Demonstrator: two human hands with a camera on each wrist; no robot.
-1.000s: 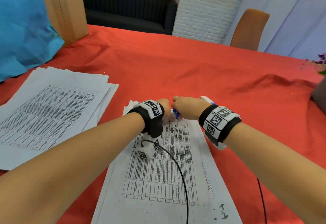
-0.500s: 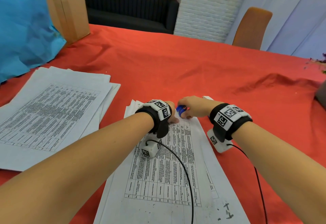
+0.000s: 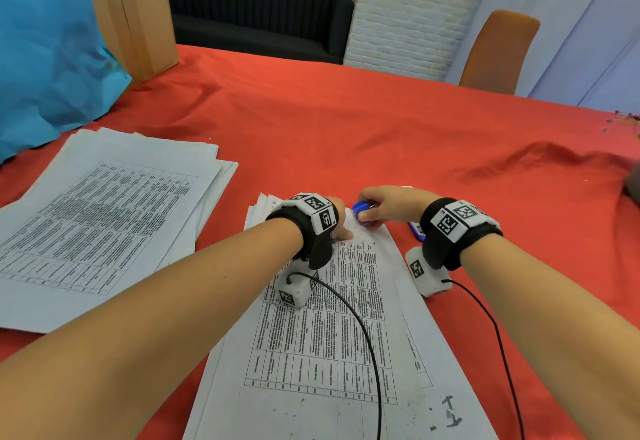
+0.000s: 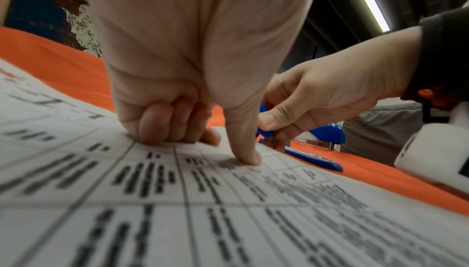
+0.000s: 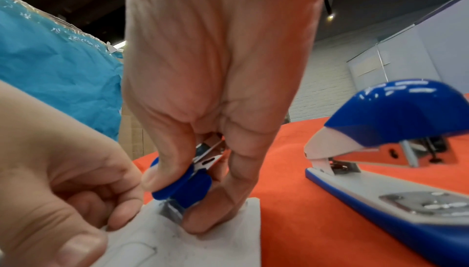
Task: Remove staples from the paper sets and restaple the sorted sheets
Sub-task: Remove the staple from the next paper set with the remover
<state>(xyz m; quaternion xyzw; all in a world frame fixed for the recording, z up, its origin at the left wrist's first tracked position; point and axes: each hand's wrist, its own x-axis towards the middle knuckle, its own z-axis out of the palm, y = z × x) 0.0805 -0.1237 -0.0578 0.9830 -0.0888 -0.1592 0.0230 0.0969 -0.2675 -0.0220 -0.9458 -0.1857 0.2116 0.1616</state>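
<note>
At the far corner of the paper set (image 3: 322,328) on the red worktop (image 3: 398,134), the right hand (image 5: 215,95) pinches a blue staple remover (image 5: 186,187) against the sheet. The left hand (image 4: 182,67), fingers curled, presses knuckles and thumb on the paper beside it. A blue stapler (image 5: 396,151) sits just right of the set.

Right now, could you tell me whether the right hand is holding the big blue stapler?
No, the right hand pinches a small blue staple remover, while the stapler sits untouched on the red cloth beside it.

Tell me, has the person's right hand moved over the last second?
Yes. The right hand, pinching the staple remover, swung rightward: its wrist left the printed sheet and is now over the red cloth.
</note>
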